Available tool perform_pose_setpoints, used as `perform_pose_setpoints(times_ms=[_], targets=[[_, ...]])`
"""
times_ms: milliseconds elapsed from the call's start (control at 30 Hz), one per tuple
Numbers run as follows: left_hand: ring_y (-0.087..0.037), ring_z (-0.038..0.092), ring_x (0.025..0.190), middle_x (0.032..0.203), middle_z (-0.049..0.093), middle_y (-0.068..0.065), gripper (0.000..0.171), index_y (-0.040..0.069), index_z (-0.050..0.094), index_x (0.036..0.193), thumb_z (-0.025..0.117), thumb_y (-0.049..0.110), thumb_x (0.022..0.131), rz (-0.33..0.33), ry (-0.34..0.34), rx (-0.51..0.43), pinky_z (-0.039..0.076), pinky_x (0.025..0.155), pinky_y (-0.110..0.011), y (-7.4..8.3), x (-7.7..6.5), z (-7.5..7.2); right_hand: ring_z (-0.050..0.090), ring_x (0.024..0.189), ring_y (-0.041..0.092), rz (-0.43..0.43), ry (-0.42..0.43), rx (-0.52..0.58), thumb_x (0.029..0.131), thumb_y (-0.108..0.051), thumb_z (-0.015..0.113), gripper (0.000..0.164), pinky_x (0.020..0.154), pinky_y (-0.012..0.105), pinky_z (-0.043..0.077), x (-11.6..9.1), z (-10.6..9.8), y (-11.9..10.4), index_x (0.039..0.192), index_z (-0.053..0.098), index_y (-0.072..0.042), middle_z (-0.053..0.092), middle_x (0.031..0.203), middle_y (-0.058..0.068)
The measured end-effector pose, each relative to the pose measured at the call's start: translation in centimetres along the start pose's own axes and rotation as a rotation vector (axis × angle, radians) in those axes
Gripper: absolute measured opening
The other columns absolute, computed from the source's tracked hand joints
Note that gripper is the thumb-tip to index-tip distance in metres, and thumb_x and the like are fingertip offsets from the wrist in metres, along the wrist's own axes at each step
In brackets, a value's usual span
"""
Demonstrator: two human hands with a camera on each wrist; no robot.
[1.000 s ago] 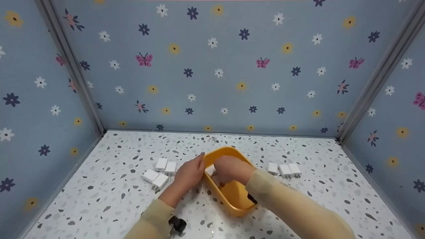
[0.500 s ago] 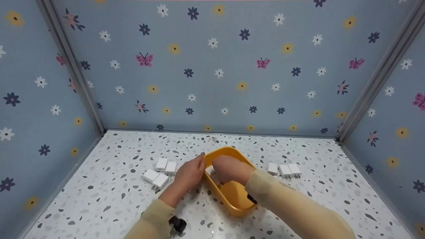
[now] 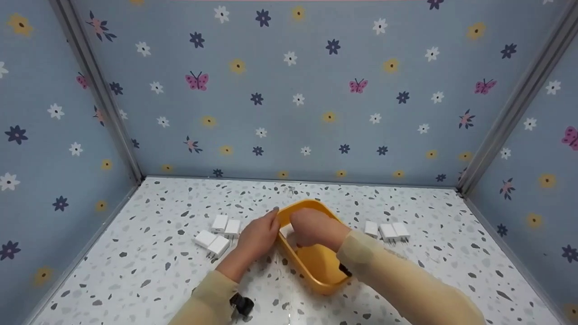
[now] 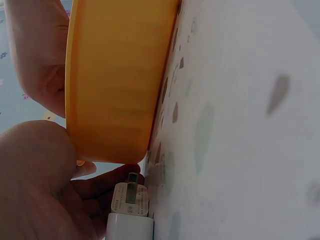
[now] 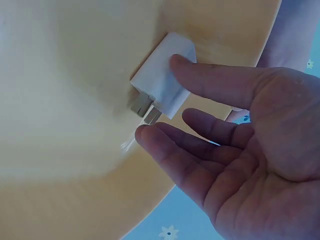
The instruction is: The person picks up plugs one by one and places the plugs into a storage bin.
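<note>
A yellow plastic bin [image 3: 323, 266] stands at an angle on the table. My left hand [image 3: 257, 237] holds its left far end from outside, thumb side at the rim. My right hand [image 3: 314, 228] reaches inside the bin. There, a white charger plug [image 5: 167, 65] lies against the yellow surface. The right thumb touches the plug's face, while the fingers are loosely bent near its metal prongs without closing round it. In the left wrist view, another white charger [image 4: 129, 227] sits on the table beside the left fingers, prongs toward the bin.
Several white chargers [image 3: 218, 246] lie in a cluster left of the left hand. Three more chargers [image 3: 387, 231] lie in a row to the right of the bin. A flower-patterned wall [image 3: 293, 90] closes the back of the speckled table [image 3: 442, 271], with panels at both sides.
The right hand has risen slightly inside the bin, and its forearm has shifted a little to the right. The left hand and the bin stay in place.
</note>
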State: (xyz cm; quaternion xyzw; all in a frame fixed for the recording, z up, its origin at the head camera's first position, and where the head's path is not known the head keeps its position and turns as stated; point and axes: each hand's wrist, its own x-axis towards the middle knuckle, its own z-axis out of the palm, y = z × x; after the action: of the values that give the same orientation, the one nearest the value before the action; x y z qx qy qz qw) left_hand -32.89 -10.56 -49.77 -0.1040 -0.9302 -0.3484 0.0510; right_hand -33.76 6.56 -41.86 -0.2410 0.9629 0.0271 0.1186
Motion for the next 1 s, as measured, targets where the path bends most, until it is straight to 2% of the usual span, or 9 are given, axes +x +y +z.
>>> perform_pose_setpoints(times_ms=[233,333,633,767,1000], targets=[[-0.037,0.062,0.144,0.161,0.061,-0.012,0.052,0.009,0.054,0.166,0.043,0.032,0.120,0.000,-0.005,-0.008,0.049,0.121,-0.057,0.1,0.0,-0.1,0.063,0.080,0.019,-0.059,0.073,-0.042,0.097,-0.027,0.090,0.032,0.088,0.039,0.063,-1.0,-1.6,1.3,0.116,0.076,-0.005,0.073,0.092,0.003],[-0.037,0.061,0.145,0.162,0.061,-0.012,0.052,0.009,0.054,0.165,0.043,0.033,0.120,-0.005,-0.005,-0.014,0.048,0.122,-0.057,0.1,0.0,-0.1,0.066,0.084,0.021,-0.077,0.102,-0.010,0.098,-0.030,0.088,0.036,0.086,0.041,0.064,-1.6,-2.3,2.2,0.119,0.076,-0.004,0.075,0.099,0.006],[-0.037,0.058,0.148,0.165,0.057,-0.011,0.054,0.009,0.052,0.167,0.043,0.033,0.119,-0.029,-0.011,-0.013,0.046,0.124,-0.056,0.2,0.0,0.1,0.070,0.095,0.028,-0.104,0.205,0.112,0.099,-0.032,0.087,0.035,0.092,0.047,0.063,-4.1,-3.8,5.3,0.118,0.077,-0.004,0.077,0.110,0.011],[-0.037,0.060,0.147,0.164,0.058,-0.013,0.054,0.008,0.052,0.167,0.042,0.031,0.119,-0.027,-0.009,-0.006,0.048,0.122,-0.057,0.2,0.0,0.0,0.069,0.095,0.026,-0.115,0.230,0.155,0.101,-0.031,0.085,0.032,0.091,0.048,0.063,-5.2,-4.0,6.8,0.118,0.077,-0.005,0.077,0.109,0.008],[-0.034,0.057,0.150,0.166,0.056,-0.010,0.055,0.009,0.050,0.168,0.041,0.034,0.120,-0.034,-0.021,-0.018,0.044,0.125,-0.055,0.3,0.0,0.0,0.071,0.100,0.027,-0.141,0.288,0.234,0.102,-0.030,0.083,0.030,0.094,0.050,0.062,-7.1,-3.9,9.7,0.119,0.078,-0.007,0.077,0.111,0.008]])
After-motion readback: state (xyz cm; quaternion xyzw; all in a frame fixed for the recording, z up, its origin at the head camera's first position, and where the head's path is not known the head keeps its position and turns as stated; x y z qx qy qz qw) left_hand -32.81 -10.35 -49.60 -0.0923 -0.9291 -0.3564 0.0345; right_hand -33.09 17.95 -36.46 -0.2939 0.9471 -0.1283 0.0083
